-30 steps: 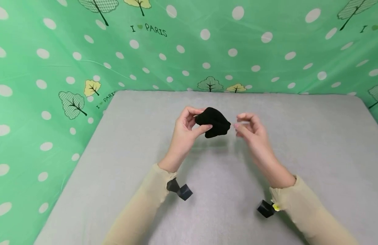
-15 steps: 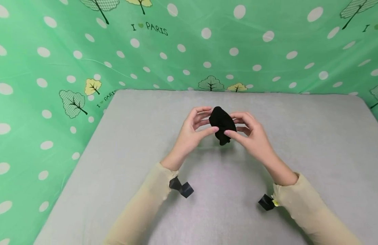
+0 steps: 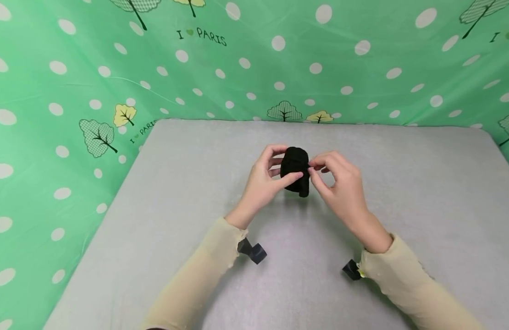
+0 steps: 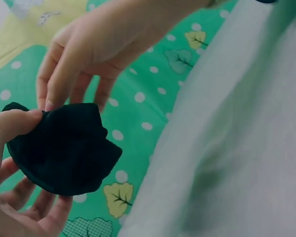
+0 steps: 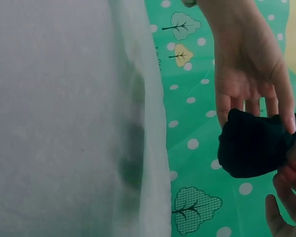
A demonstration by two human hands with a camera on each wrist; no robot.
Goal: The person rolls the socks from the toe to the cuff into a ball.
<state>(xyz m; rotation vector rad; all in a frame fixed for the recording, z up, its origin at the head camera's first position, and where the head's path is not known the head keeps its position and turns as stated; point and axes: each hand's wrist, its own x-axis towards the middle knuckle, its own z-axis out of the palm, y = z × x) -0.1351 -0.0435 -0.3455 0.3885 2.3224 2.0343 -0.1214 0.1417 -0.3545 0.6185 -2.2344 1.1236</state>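
A small black folded cloth bundle (image 3: 293,160), sock-like in its knit look, is held up above the grey table. My left hand (image 3: 260,184) grips it from the left, thumb on the near side and fingers behind. At its right edge, my right hand (image 3: 344,185) pinches the fabric between thumb and fingertips. In the left wrist view the bundle (image 4: 64,148) shows a rounded lower edge and uneven folds on its right side. The right wrist view shows the bundle (image 5: 251,145) between both hands; its inner layers are too dark to make out.
The grey-covered table (image 3: 188,156) lies under both hands. Behind and to the left hangs a green dotted sheet (image 3: 275,64) with printed trees. A black wrist camera mount (image 3: 254,252) sticks out from the left sleeve, another mount (image 3: 351,269) from the right.
The right hand, apart from the bundle a second ago, came in and now pinches its right edge. The bundle has turned, grown narrower in the head view and shifted slightly right with the left hand.
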